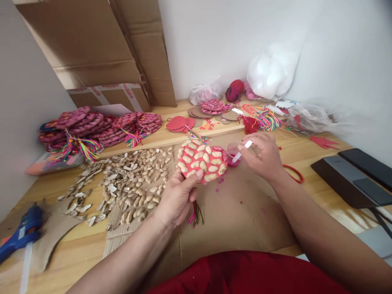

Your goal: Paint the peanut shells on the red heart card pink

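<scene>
My left hand grips the lower edge of a red disc covered with glued-on peanut shells. Most shells are bare tan; those at its upper right edge are coloured pink. A tassel of dark and pink threads hangs below that hand. In my right hand is a white-handled paintbrush, held between thumb and fingers. It slants down into a small clear plastic cup with pink paint at the bottom; its tip is hidden. The cup stands just right of the disc.
Loose peanut shells cover the left of the cardboard sheet. A blue glue gun lies far left. Behind are stacked pink peanut discs, red discs and colourful threads. A phone case lies right.
</scene>
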The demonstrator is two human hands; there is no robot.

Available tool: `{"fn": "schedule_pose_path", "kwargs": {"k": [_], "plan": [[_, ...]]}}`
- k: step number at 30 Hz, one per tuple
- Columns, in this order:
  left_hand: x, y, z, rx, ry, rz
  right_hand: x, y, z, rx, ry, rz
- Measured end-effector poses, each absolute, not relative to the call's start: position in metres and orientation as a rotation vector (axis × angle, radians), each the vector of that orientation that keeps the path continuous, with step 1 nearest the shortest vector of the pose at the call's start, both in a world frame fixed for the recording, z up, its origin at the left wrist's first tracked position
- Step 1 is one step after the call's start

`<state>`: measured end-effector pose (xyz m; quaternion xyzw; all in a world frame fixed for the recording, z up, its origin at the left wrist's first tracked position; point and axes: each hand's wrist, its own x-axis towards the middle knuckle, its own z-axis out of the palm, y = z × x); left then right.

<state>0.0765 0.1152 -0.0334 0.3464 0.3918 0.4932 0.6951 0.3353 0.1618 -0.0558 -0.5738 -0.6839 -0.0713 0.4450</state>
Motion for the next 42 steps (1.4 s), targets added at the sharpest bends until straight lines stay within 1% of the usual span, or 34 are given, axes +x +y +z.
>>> {"fn": "schedule_pose_path", "kwargs": {"k": [5,13,19,29,34,42], "plan": [[0.076,0.116,-0.041,0.791,0.917,1.126,0.335,0.16,-0.052,-1.417,-1.702,-0.191],[0.074,0.118,-0.06,1.007,0.926,1.227,0.334,0.154,-0.044,-1.374,-1.714,-0.23],[0.073,0.116,-0.068,0.94,0.955,1.169,0.334,0.149,-0.04,-1.391,-1.743,-0.194],[0.073,0.116,-0.072,0.93,0.98,1.075,0.334,0.139,-0.035,-1.43,-1.604,-0.191],[0.075,0.117,-0.073,0.891,1.052,1.073,0.333,0.138,-0.035,-1.453,-1.625,-0.163],[0.076,0.116,-0.074,0.873,0.971,1.111,0.329,0.138,-0.032,-1.407,-1.637,-0.259]]}}
